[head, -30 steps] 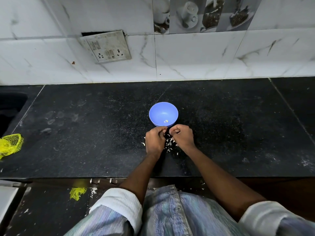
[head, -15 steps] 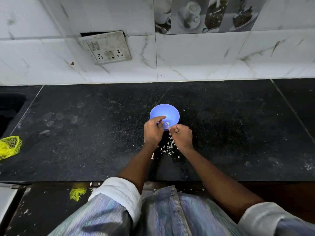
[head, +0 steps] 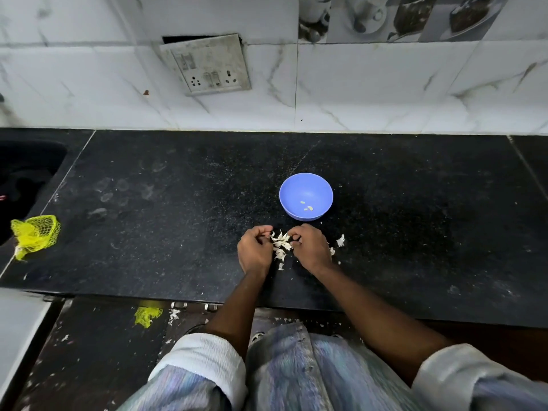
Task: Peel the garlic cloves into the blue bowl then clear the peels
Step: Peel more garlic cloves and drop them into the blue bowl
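The blue bowl stands on the black counter with a few small peeled garlic cloves lying in it. Just in front of it sits a white cluster of garlic and peels. My left hand is at the cluster's left side and my right hand at its right. Both have curled fingers pinching into it. What lies under the fingertips is hidden. More loose peels are scattered to the right of my right hand.
A yellow mesh bag lies at the counter's left end beside a dark sink. The counter's front edge runs just behind my wrists. Yellow scraps and peel bits lie on the floor below. A tiled wall with a socket plate rises behind.
My left hand reached over the bowl half a second ago, then drew back to the peels. More cloves now lie in the bowl. The camera view has shifted left.
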Motion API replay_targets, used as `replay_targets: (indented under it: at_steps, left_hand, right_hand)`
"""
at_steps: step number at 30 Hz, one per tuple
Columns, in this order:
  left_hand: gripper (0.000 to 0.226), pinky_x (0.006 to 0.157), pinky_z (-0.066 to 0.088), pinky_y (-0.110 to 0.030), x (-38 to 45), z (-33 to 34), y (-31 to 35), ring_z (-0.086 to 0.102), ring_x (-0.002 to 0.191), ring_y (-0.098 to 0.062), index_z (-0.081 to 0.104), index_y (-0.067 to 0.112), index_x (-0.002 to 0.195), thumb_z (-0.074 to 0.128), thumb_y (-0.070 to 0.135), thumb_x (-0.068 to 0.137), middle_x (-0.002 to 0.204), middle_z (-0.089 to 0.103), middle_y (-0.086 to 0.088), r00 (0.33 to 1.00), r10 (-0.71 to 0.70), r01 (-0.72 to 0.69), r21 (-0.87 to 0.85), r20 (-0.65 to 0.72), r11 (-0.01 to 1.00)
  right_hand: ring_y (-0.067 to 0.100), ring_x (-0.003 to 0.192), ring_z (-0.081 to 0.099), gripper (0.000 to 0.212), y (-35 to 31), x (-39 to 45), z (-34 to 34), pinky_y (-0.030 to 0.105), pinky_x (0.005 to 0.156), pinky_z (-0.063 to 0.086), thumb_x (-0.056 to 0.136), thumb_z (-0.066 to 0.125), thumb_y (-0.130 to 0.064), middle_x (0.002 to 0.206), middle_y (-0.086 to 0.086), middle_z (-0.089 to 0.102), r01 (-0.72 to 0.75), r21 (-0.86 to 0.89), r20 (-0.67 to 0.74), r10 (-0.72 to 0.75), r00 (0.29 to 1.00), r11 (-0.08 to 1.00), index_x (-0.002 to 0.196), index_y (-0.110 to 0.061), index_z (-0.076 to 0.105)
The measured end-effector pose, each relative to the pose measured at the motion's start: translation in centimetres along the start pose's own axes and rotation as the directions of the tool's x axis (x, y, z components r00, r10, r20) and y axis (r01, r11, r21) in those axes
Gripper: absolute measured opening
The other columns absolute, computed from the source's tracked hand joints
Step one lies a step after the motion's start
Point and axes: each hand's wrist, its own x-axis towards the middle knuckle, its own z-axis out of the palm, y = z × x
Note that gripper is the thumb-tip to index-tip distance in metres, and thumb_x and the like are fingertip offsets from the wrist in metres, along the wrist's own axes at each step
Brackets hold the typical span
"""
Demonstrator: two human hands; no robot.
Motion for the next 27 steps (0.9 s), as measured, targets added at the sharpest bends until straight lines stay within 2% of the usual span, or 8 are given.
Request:
replay_targets:
  at_steps: [2, 7, 10, 15, 21, 24, 27]
  left_hand:
    - [0.035, 0.082, 0.056, -0.024, -0.2, -0.3, -0.5, 0.073, 0.089, -0.01, 0.08, 0.025, 0.099, 0.059, -0.001, 0.09, 0.096, 0.078, 0.01, 0.999, 0.01, -0.012, 0.034, 0.031, 0.999]
    - [0.033, 0.081, 0.054, -0.029, -1.0, -1.0, -1.7, 0.069, 0.091, -0.013, 0.08, 0.029, 0.102, 0.061, 0.004, 0.089, 0.101, 0.075, 0.008, 0.987, 0.045, -0.074, 0.183, 0.155, 0.98]
    - [0.032, 0.082, 0.054, -0.03, -0.6, -1.2, -2.0, 0.068, 0.096, -0.018, 0.079, 0.025, 0.103, 0.063, 0.003, 0.088, 0.106, 0.071, 0.003, 0.97, 0.102, -0.161, 0.267, 0.221, 0.95]
    - [0.022, 0.08, 0.057, -0.039, -0.1, -0.7, -1.5, 0.066, 0.097, -0.026, 0.077, 0.022, 0.102, 0.063, 0.009, 0.09, 0.109, 0.064, -0.002, 0.956, 0.119, -0.214, 0.362, 0.267, 0.907]
    - [0.013, 0.081, 0.056, -0.037, 0.8, -0.6, -1.1, 0.067, 0.098, -0.026, 0.073, 0.021, 0.1, 0.069, 0.019, 0.088, 0.112, 0.061, -0.002, 0.943, 0.076, -0.214, 0.419, 0.323, 0.882]
    - [0.016, 0.088, 0.056, -0.04, 1.2, -0.7, -0.7, 0.066, 0.104, -0.028, 0.071, 0.018, 0.104, 0.069, 0.02, 0.088, 0.119, 0.058, -0.004, 0.928, 0.022, -0.198, 0.443, 0.372, 0.875]
    - [0.025, 0.094, 0.054, -0.045, 1.4, -0.5, -0.7, 0.059, 0.116, -0.03, 0.067, 0.012, 0.114, 0.067, 0.024, 0.093, 0.126, 0.054, -0.009, 0.911, 0.011, -0.244, 0.516, 0.413, 0.821]
  right_hand:
    - [0.014, 0.082, 0.062, 0.029, -0.6, -0.1, 0.6, 0.032, 0.077, 0.053, 0.082, 0.067, -0.001, 0.091, -0.006, 0.063, 0.016, -0.024, 0.03, -0.015, 0.999, 1.0, 0.1, -0.022, 0.076]
    - [0.03, 0.09, 0.067, 0.033, -1.6, -0.2, 2.4, 0.041, 0.079, 0.055, 0.078, 0.057, 0.009, 0.098, 0.007, 0.066, -0.007, -0.079, 0.034, 0.009, 0.999, 0.997, 0.092, -0.016, 0.072]
    - [0.029, 0.091, 0.066, 0.034, -1.9, 0.0, 2.6, 0.04, 0.078, 0.053, 0.076, 0.055, 0.01, 0.098, 0.005, 0.068, -0.02, -0.077, 0.016, 0.021, 1.0, 0.997, 0.088, -0.019, 0.069]
    - [0.027, 0.087, 0.066, 0.031, -1.8, -0.1, 2.9, 0.04, 0.077, 0.053, 0.079, 0.062, 0.008, 0.096, 0.003, 0.065, -0.013, -0.061, 0.004, 0.014, 1.0, 0.998, 0.087, -0.021, 0.072]
    - [0.026, 0.086, 0.065, 0.024, -2.0, 0.0, 2.6, 0.032, 0.074, 0.046, 0.082, 0.069, 0.004, 0.098, 0.005, 0.064, 0.018, -0.064, 0.025, -0.016, 1.0, 0.998, 0.092, -0.016, 0.077]
    - [0.027, 0.086, 0.063, 0.025, -2.1, 0.0, 2.8, 0.028, 0.07, 0.039, 0.082, 0.066, 0.004, 0.097, 0.005, 0.062, 0.022, -0.087, 0.027, -0.02, 0.999, 0.996, 0.091, -0.016, 0.076]
    - [0.028, 0.085, 0.064, 0.022, -2.3, 0.1, 3.0, 0.031, 0.071, 0.045, 0.081, 0.065, 0.003, 0.095, 0.005, 0.061, 0.024, -0.09, 0.033, -0.021, 0.999, 0.996, 0.088, -0.016, 0.075]
